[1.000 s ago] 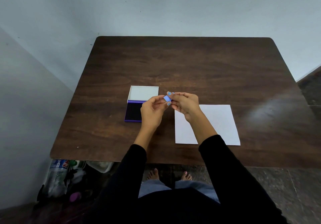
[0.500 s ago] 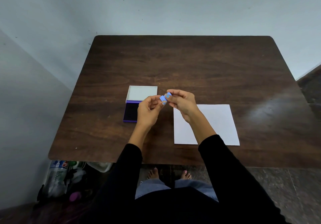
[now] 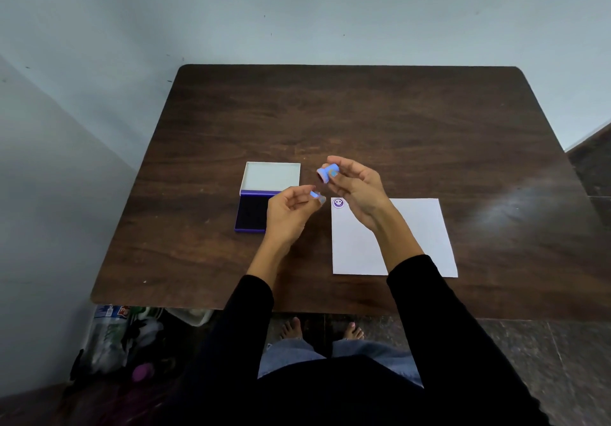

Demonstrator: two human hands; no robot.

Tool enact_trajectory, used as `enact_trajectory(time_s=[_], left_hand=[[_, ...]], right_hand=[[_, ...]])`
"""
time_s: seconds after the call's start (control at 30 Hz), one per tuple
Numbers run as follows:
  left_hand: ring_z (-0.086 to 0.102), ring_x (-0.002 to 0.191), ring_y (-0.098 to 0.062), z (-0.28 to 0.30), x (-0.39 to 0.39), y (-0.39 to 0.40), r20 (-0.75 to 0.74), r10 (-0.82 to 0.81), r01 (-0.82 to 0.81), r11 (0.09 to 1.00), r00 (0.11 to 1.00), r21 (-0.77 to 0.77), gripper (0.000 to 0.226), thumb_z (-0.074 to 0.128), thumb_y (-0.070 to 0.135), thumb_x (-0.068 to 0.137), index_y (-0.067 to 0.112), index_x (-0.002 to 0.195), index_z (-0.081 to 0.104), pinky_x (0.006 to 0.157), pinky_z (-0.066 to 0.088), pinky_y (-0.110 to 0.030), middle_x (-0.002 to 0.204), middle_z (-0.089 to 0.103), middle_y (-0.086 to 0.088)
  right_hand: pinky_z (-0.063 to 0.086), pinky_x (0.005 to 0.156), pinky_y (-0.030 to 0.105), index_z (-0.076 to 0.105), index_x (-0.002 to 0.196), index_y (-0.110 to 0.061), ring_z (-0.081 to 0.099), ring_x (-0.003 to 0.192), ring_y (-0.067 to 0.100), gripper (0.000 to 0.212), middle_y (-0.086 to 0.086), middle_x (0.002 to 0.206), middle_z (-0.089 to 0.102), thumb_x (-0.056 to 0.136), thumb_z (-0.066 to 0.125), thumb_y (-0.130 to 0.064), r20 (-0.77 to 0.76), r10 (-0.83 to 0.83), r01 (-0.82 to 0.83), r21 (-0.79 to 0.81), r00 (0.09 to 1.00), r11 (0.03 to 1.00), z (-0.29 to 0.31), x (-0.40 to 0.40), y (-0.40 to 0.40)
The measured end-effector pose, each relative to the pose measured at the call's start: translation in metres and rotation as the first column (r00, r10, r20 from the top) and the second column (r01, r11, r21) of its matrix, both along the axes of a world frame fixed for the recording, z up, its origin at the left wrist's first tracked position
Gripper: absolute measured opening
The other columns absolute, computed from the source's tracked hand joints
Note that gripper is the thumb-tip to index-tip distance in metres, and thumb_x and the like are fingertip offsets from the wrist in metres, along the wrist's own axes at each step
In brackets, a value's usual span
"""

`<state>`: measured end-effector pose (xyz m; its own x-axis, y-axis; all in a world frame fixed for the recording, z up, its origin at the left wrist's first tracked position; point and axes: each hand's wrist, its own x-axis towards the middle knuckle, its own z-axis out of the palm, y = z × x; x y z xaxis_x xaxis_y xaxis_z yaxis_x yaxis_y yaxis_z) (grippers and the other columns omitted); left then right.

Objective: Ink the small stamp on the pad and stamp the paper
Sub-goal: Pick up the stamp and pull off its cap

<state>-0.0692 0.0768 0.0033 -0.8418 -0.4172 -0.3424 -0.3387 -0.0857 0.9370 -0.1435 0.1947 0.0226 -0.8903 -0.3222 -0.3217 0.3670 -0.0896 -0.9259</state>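
My right hand (image 3: 355, 190) pinches a small blue stamp (image 3: 325, 174) above the table, its round face turned left. My left hand (image 3: 291, 210) holds a small blue cap (image 3: 315, 195) between its fingertips, just below and left of the stamp. The ink pad (image 3: 253, 212) lies open to the left, its dark pad partly hidden by my left hand and its white lid (image 3: 272, 177) folded back. The white paper (image 3: 423, 237) lies to the right, with a purple smiley print (image 3: 338, 203) in its top-left corner.
The dark wooden table (image 3: 363, 111) stands against a pale wall. Bags and a bottle (image 3: 122, 336) sit on the floor below the table's front-left corner. My bare feet show under the front edge.
My hands have pulled apart: the blue piece held between them is now separated, the stamp in my right hand and the cap in my left. The smiley print has come into view.
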Motion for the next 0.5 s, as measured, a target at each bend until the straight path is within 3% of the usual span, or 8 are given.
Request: enact_trajectory(time_s=[0.1,0.17,0.23,0.33,0.5], left_hand=[[0.061,0.103,-0.008,-0.011,0.006,0.014,0.014,-0.047,0.049,0.948,0.999,-0.314,0.031,0.077,0.020,0.075,0.020,0.105,0.069,0.090,0.045,-0.021,0.107,0.071,0.003],[0.051,0.118,-0.013,-0.022,0.012,0.022,0.035,-0.075,0.081,0.803,0.997,-0.591,0.030,0.075,0.024,0.076,0.023,0.106,0.069,0.099,0.030,-0.028,0.117,0.067,0.004],[0.032,0.135,-0.019,-0.032,0.017,0.028,0.071,-0.105,0.124,0.666,0.992,-0.736,0.028,0.072,0.026,0.079,0.025,0.107,0.069,0.105,0.016,-0.038,0.134,0.056,0.003],[0.006,0.146,-0.026,-0.043,0.022,0.034,0.118,-0.121,0.167,0.590,0.986,-0.790,0.028,0.069,0.025,0.081,0.028,0.109,0.069,0.111,0.003,-0.050,0.153,0.032,0.001],[-0.002,0.147,-0.029,-0.050,0.025,0.036,0.117,-0.084,0.144,0.559,0.990,-0.817,0.025,0.067,0.031,0.083,0.032,0.108,0.069,0.111,-0.003,-0.055,0.157,0.023,-0.001]], right_hand=[[0.055,0.084,0.025,0.062,0.113,-0.006,0.067,0.093,0.016,0.025,0.010,0.107,0.066,0.092,0.052,0.002,0.170,-0.101,0.134,-0.194,0.980,0.972,0.001,-0.006,0.004],[0.056,0.082,0.025,0.064,0.106,-0.011,0.068,0.093,0.016,0.019,0.008,0.101,0.070,0.093,0.052,-0.003,0.295,-0.125,0.217,-0.304,0.947,0.928,0.000,-0.007,0.007],[0.057,0.077,0.025,0.064,0.105,-0.011,0.070,0.089,0.016,0.017,0.006,0.092,0.075,0.093,0.052,-0.007,0.388,-0.109,0.274,-0.401,0.915,0.874,-0.001,-0.005,0.010],[0.060,0.076,0.027,0.063,0.105,-0.007,0.073,0.082,0.016,0.017,0.006,0.084,0.077,0.093,0.052,-0.007,0.457,-0.079,0.326,-0.491,0.886,0.808,-0.001,-0.004,0.012],[0.059,0.078,0.032,0.064,0.101,-0.001,0.073,0.084,0.023,0.015,0.013,0.087,0.076,0.092,0.054,-0.007,0.507,-0.055,0.356,-0.520,0.860,0.777,0.002,-0.002,0.010]])
